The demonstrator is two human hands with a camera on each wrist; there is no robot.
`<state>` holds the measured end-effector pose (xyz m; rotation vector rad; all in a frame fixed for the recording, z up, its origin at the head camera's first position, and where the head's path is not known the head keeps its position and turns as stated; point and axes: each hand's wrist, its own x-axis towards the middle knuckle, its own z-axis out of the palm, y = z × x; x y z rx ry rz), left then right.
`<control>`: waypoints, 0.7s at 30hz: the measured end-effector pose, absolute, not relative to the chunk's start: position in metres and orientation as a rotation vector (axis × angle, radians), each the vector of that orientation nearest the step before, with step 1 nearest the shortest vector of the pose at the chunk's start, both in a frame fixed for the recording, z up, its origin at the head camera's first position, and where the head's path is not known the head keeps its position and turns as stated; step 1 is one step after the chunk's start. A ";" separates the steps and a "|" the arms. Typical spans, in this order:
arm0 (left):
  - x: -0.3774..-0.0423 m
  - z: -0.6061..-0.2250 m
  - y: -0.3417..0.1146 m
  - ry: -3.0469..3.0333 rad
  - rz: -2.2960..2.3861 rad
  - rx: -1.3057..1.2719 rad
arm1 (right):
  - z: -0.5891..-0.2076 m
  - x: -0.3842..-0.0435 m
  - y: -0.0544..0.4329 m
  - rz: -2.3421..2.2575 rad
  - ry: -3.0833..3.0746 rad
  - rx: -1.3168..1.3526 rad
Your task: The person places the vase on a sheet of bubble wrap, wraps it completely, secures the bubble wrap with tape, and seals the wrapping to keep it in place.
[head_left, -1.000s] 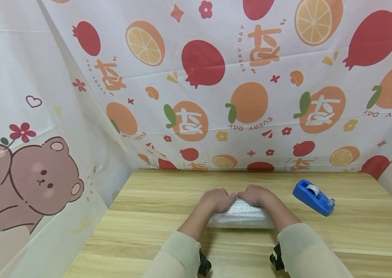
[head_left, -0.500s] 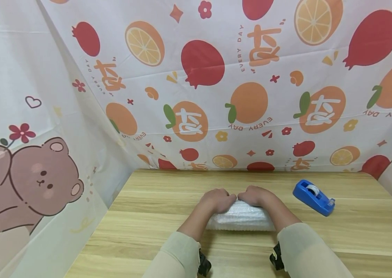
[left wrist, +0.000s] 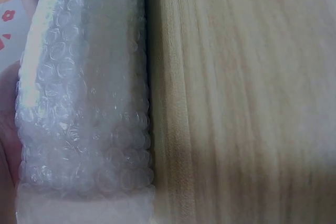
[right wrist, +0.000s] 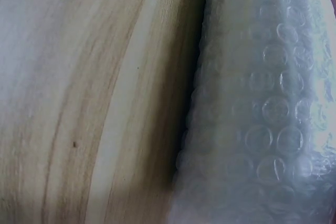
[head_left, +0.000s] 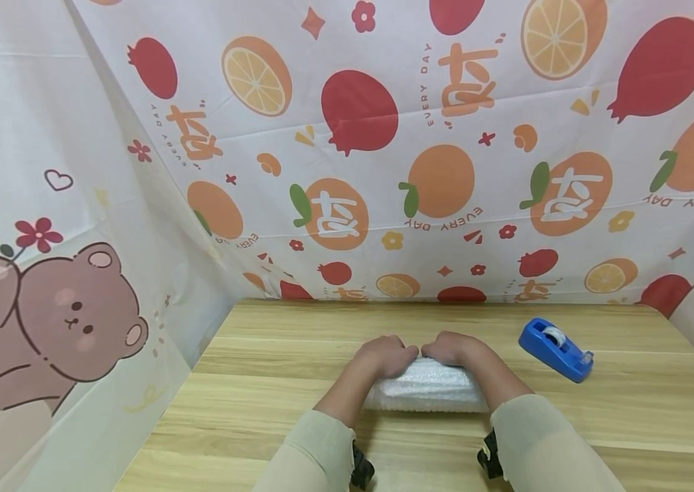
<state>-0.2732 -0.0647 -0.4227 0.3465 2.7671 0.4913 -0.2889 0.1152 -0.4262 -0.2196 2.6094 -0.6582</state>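
Observation:
A roll of clear bubble wrap (head_left: 429, 389) lies crosswise on the wooden table, its bubbles standing out in both wrist views. My left hand (head_left: 385, 355) grips its far upper side from the left, fingers curled down. From the right, my right hand (head_left: 454, 347) holds the same far side, and the two thumbs almost meet at the middle. Up close in the left wrist view, the bubble wrap (left wrist: 89, 87) fills the left part, with a bit of the hand behind it. The right wrist view has the bubble wrap (right wrist: 262, 98) along its right side. Most fingertips are hidden behind the roll.
To the right of the hands, a blue tape dispenser (head_left: 556, 350) with a roll of tape sits on the wooden table (head_left: 285, 383). Fruit-printed cloth (head_left: 383, 205) hangs along the back edge, and a bear-printed cloth (head_left: 76, 321) hangs at the left.
The near edge of the bubble wrap has shifted slightly toward me, and my hands have come a touch nearer with it. The tape dispenser has stayed in place.

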 end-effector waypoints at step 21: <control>-0.274 -0.430 -0.063 2.951 0.462 0.409 | -0.423 -0.287 0.115 -0.626 2.644 -0.229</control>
